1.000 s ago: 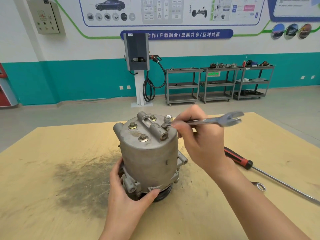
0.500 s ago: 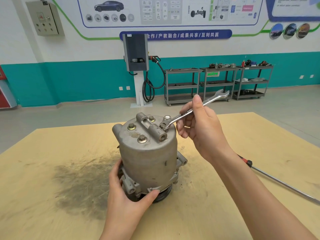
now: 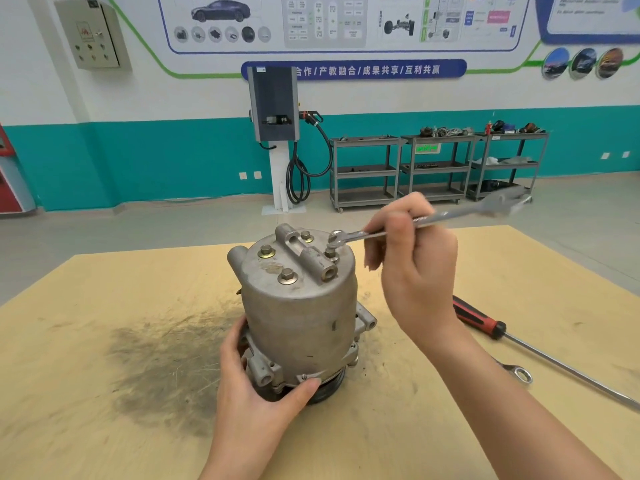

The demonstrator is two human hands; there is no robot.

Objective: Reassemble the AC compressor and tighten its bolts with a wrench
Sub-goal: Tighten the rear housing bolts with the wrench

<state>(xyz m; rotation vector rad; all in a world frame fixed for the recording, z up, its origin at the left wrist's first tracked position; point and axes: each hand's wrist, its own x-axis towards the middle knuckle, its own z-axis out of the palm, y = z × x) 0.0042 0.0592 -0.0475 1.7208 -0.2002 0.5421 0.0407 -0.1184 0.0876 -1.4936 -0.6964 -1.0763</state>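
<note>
The grey AC compressor (image 3: 299, 306) stands upright on the wooden table (image 3: 86, 341), with several bolts (image 3: 287, 275) on its top cover. My left hand (image 3: 252, 382) grips its lower flange from the near side. My right hand (image 3: 414, 268) holds a silver combination wrench (image 3: 450, 216) by the shaft. The ring end of the wrench sits on the raised bolt (image 3: 335, 237) at the far right of the cover. Its open-jaw end points right and is blurred.
A red-and-black screwdriver (image 3: 479, 320) with a long shaft lies on the table to the right, next to the ring end of a second wrench (image 3: 519, 374). A dark grease stain (image 3: 162, 368) spreads left of the compressor. Metal shelving carts (image 3: 436, 168) stand by the far wall.
The wrench handle swung from pointing up and away to pointing right, with its ring end staying on the same bolt. My left hand kept its grip on the compressor base.
</note>
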